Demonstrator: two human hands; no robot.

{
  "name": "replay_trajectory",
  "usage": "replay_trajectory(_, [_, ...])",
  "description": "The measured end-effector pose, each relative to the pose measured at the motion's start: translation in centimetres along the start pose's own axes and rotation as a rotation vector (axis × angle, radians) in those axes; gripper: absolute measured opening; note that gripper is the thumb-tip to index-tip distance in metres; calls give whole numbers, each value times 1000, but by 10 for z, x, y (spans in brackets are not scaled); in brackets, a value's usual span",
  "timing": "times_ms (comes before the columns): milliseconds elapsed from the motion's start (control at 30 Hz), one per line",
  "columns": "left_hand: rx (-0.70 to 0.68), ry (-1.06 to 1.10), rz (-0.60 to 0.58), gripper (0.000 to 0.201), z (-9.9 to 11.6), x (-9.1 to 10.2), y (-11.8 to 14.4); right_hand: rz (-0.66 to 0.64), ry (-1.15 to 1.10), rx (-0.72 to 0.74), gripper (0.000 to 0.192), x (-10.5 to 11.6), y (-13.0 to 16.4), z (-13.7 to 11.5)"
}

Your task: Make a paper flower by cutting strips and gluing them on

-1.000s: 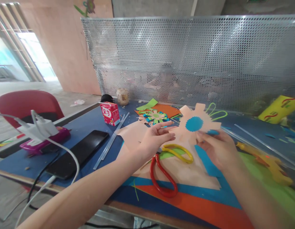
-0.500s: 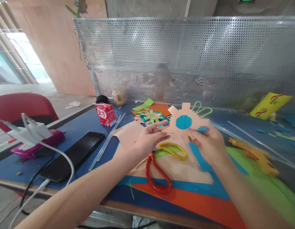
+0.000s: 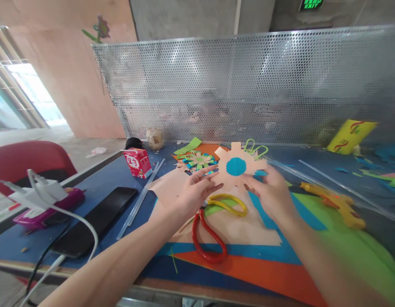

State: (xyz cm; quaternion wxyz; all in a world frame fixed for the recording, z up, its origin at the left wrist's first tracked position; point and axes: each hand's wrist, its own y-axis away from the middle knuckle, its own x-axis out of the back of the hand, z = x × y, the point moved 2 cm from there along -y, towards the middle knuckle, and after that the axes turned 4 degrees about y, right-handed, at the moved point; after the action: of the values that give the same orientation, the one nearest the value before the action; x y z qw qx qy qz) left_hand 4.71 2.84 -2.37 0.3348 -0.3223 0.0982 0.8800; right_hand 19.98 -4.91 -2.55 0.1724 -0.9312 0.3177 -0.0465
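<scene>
In the head view, 2 hands held a peach paper flower [image 3: 236, 167] with a blue centre above the table [image 3: 114, 179]. The left hand [image 3: 193, 194] pinched its left edge; the right hand [image 3: 271, 197] gripped its right side. Scissors [image 3: 213, 226] lay just nearer, a finished flower [image 3: 199, 160] farther left.

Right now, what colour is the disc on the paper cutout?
Blue, on the peach paper cutout; head view shows it best.
</scene>
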Motion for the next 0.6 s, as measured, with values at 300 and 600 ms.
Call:
replay_trajectory(300, [8, -122, 85, 39, 0, 5, 1, 58, 40, 20, 28, 2, 1, -4])
replay_trajectory(600, [-31, -236, -9, 46, -2, 4, 2, 27, 76, 43, 25, -2, 4, -10])
